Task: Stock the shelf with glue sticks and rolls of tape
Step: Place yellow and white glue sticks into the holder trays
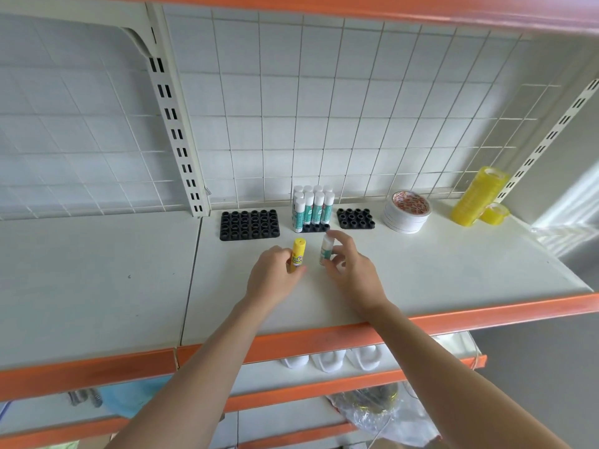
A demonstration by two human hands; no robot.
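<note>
Glue sticks: one yellow glue stick (298, 255), upright over the white shelf (453, 264), gripped by the left hand (274, 278) with fingers curled round its lower half; one white-and-teal glue stick (325, 251), upright and just beside the yellow one, pinched by the right hand (351, 270) between thumb and fingertips, the forefinger arched over its cap. Whether either stick's base touches the shelf cannot be told. Behind the hands, a group of white-and-teal glue sticks (312, 207) stands upright in a black socket tray (316, 227) at the foot of the wire grid back panel (324, 108). To its left, a larger black socket tray (249, 224); to its right, a smaller black socket tray (355, 218). Further right, a stack of white tape rolls (406, 212) with red print on the inner core. Near the shelf's right end, a stack of yellow clear-tape rolls (478, 197) leaning, with a single yellow tape roll (494, 214) touching its base. Shelf front edge: orange strip (486, 314).
</note>
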